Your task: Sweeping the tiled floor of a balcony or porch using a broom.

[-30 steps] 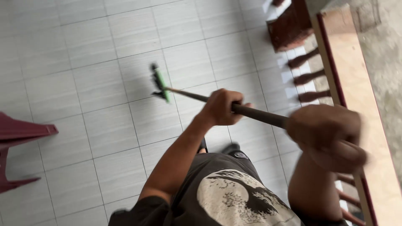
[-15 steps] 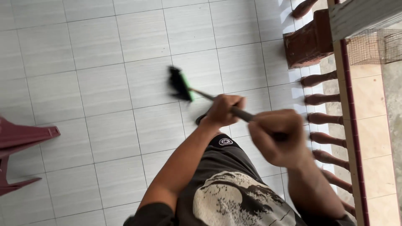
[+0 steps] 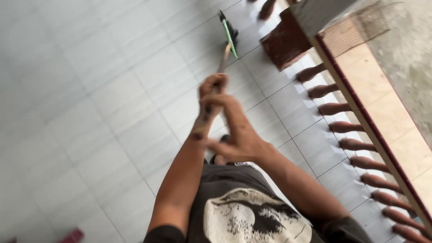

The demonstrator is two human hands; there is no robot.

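Both hands clamped on the broom handle (image 3: pixel 208 108): right hand (image 3: pixel 236 135) nearest the body at the butt end, left hand (image 3: pixel 213 87) just ahead of it up the shaft. Long axis runs straight away from the grip, ending well ahead in the green broom head (image 3: pixel 230 31), down on the floor (image 3: pixel 112 90). Pale tile; brown post (image 3: pixel 283 42) sits just right of the head, balusters (image 3: pixel 342 127) line the right side.

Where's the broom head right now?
In the head view the broom head is at top centre on the tiled floor, just left of the brown post.
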